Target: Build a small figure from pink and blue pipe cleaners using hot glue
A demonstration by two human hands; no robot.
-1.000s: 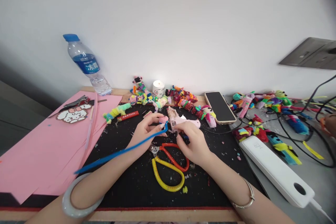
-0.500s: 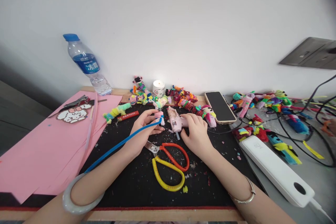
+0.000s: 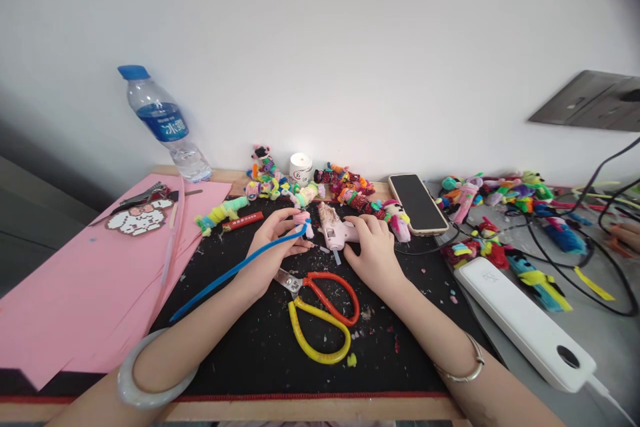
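Note:
My left hand (image 3: 273,240) is closed on a small pink pipe-cleaner figure (image 3: 302,219). From it a long blue pipe cleaner (image 3: 240,268) runs down and left over my forearm. My right hand (image 3: 373,247) is wrapped round the handle of a pale pink glue gun (image 3: 336,232), which lies on the black mat just right of the figure. A clear glue stick (image 3: 337,257) pokes out of its rear end. Below, between my forearms, lie scissors (image 3: 320,313) with one red and one yellow handle loop, their blade tips hidden under my left hand.
Several pipe-cleaner figures (image 3: 355,195) and a white candle (image 3: 301,169) stand along the wall. A phone (image 3: 419,203), a white power strip (image 3: 525,323) and black cables are at right. Pink paper (image 3: 100,280) lies left, near a tilted water bottle (image 3: 163,121). Scraps litter the mat (image 3: 240,353).
The blue pipe cleaner's free end has shifted slightly up and right, away from my bracelet. Both hands keep their hold; the whole view has moved a little.

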